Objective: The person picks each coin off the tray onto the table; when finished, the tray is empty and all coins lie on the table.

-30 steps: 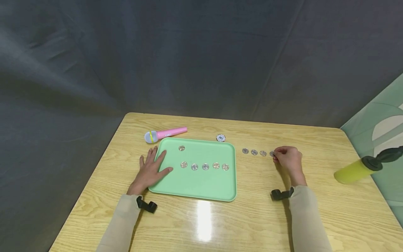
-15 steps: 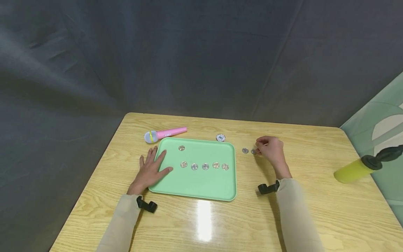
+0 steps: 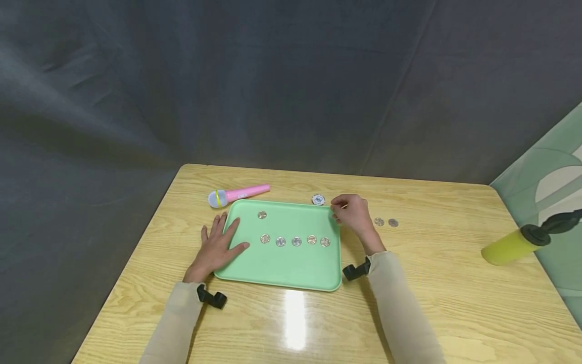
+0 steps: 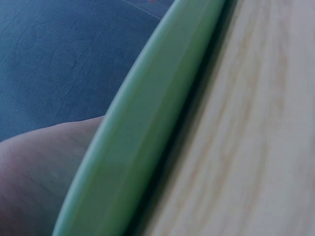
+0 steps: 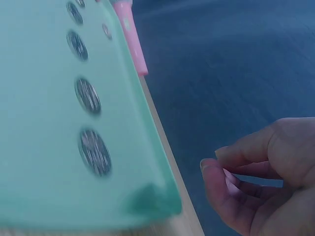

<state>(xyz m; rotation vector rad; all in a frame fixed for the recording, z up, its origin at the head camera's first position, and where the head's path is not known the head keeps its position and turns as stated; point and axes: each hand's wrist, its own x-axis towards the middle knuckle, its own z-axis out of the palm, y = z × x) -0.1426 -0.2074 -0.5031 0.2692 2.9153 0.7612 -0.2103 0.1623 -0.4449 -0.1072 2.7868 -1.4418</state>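
The left hand (image 3: 215,249) lies with spread fingers over the left rim of a mint-green tray (image 3: 282,263). In the left wrist view, part of that hand shows behind the tray wall (image 4: 142,108). The right hand (image 3: 354,215) is above the tray's upper right corner, its fingers loosely bent, and nothing shows between the fingertips (image 5: 210,172). Several silver coins (image 3: 296,241) form a row in the tray, and one coin (image 3: 262,215) lies apart near the top left. To the right of the right hand are two coins (image 3: 379,222) on the table.
A pink toy microphone (image 3: 245,192) and a poker chip (image 3: 318,200) lie behind the tray. A yellow-green bottle (image 3: 509,246) with a black lid lies at the table's right side. A dark curtain (image 3: 291,91) hangs behind the wooden table (image 3: 254,323).
The right hand has moved left along the row of table coins to the tray's corner, uncovering the two right-hand coins and covering where the left ones lay. The left hand stays put.
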